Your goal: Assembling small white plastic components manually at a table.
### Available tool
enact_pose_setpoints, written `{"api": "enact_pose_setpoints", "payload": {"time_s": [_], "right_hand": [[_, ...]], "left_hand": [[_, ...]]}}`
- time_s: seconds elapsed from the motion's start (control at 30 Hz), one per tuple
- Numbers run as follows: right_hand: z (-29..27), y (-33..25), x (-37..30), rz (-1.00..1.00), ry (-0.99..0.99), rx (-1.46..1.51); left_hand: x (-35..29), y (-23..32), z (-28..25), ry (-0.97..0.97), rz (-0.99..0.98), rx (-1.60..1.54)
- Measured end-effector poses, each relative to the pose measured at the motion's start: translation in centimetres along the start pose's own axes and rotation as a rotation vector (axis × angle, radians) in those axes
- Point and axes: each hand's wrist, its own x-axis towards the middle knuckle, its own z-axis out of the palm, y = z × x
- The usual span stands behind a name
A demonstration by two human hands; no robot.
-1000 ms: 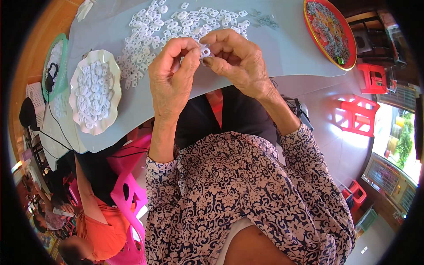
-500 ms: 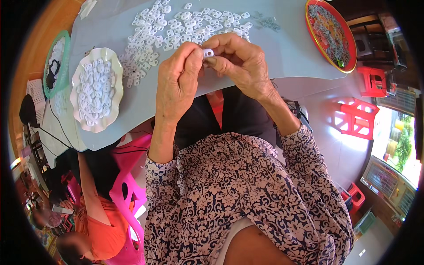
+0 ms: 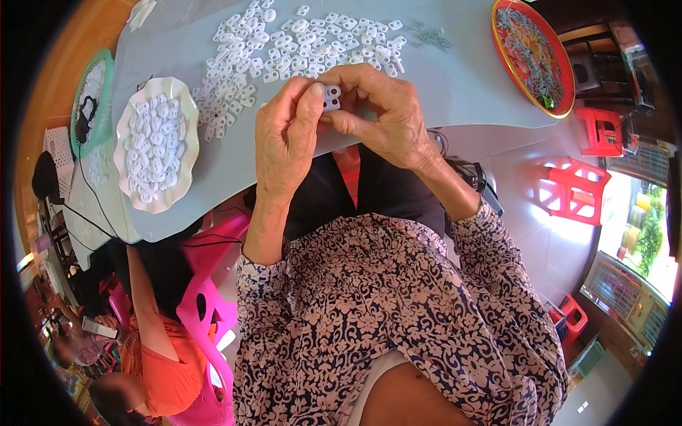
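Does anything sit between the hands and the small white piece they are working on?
Nothing visible does. The left hand and right hand both pinch the small white piece directly, above the table's near edge.

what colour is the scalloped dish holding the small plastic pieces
White, like the pieces in it; the scalloped dish shows best in the head view.

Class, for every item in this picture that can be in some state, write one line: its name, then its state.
left hand: pinching the small white part
right hand: pinching the small white part
small white part: held above the table
white scalloped dish: filled with white pieces
red round tray: holding grey bits
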Motion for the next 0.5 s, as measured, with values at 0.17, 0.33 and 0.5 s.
{"api": "enact_pose_setpoints", "payload": {"time_s": [0.17, 0.33, 0.5], "right_hand": [[0.11, -0.06, -0.21, -0.027, 0.037, -0.090], [-0.08, 0.32, -0.45, 0.009, 0.056, -0.057], [-0.50, -0.03, 0.03, 0.091, -0.028, 0.169]], "left_hand": [[-0.06, 0.33, -0.23, -0.021, -0.057, -0.041], [0.26, 0.49, -0.39, -0.104, 0.004, 0.035], [0.26, 0.31, -0.27, -0.070, 0.037, -0.001]]}}
